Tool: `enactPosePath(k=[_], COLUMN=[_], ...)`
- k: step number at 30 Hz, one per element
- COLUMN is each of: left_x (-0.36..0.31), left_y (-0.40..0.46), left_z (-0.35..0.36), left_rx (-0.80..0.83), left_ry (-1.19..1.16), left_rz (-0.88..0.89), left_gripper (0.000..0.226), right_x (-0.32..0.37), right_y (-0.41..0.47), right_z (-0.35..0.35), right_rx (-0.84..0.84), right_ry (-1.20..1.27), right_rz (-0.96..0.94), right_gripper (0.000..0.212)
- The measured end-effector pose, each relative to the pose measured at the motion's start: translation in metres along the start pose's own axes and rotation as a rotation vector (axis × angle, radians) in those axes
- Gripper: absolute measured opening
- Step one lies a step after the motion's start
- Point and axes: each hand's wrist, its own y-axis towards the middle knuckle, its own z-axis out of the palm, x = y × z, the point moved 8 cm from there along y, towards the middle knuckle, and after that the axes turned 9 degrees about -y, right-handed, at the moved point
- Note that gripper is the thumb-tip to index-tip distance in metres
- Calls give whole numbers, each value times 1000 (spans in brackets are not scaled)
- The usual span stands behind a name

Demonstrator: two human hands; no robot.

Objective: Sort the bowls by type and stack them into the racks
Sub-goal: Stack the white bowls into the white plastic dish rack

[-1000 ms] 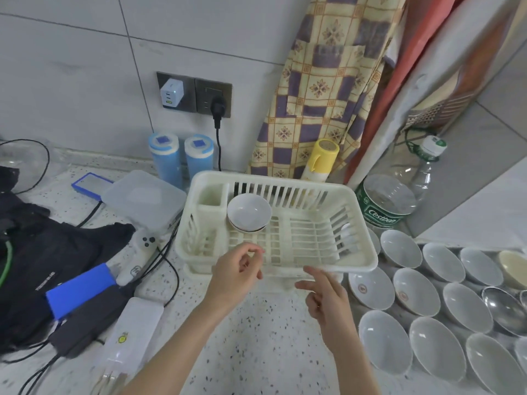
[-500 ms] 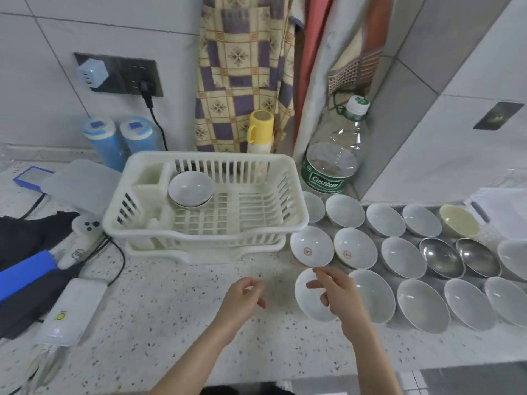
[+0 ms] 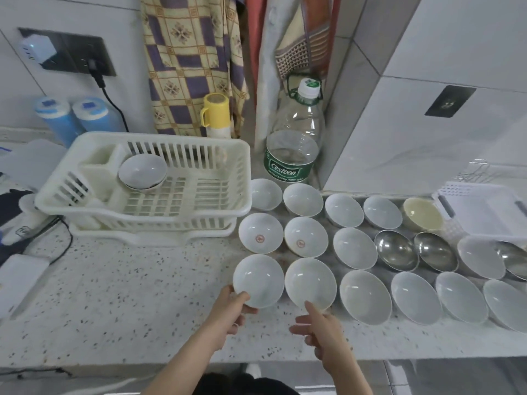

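Note:
My left hand [image 3: 232, 310] grips the near rim of a plain white bowl [image 3: 258, 280] at the front left of the bowl rows, thumb on its inner edge. My right hand [image 3: 319, 323] is relaxed, its forefinger touching the near rim of the neighbouring white bowl [image 3: 310, 283]. A cream plastic dish rack [image 3: 228, 192] stands behind on the left with one white bowl [image 3: 142, 172] inside. Two bowls with red marks [image 3: 261, 233] sit in the middle row, steel bowls [image 3: 396, 253] further right, and a cream bowl [image 3: 422, 213] at the back.
A second white rack [image 3: 479, 212] sits at the far right. A large clear water bottle [image 3: 293, 143] and a yellow-lidded flask [image 3: 216, 115] stand against the wall. Cables, a white box and dark items [image 3: 17, 269] lie left. The speckled counter's front edge [image 3: 142, 357] runs below my hands.
The view has swung right and down towards the bowls. My left hand has reached forward and taken hold of the front-left bowl's rim; my right hand shifted off it to the neighbouring bowl.

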Motion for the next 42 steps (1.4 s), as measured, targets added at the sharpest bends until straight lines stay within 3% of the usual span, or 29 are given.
enactPosePath(k=[5,13,27,34,42], left_x=[3,4,-40,-106,-163], left_y=[3,1,-27,-51,-59], left_z=[3,3,-50,-106,-189], left_rx=[-25,-28,101,113,18], left_ry=[-96,-139,-86,-115,-223], left_rz=[-12,-1,98,256,405], left_gripper=[36,39,36,33,28], right_x=[0,-1,-7,43,131], right_y=[8,20,-12,-48,-84], right_z=[-5,-6,19,54,101], right_rx=[-58,-108,-294,-297,-258], right_ry=[41,216,375,462,422], right_rz=[-38,-77,-99,-268,-539], right_gripper=[25,39,26,22,15])
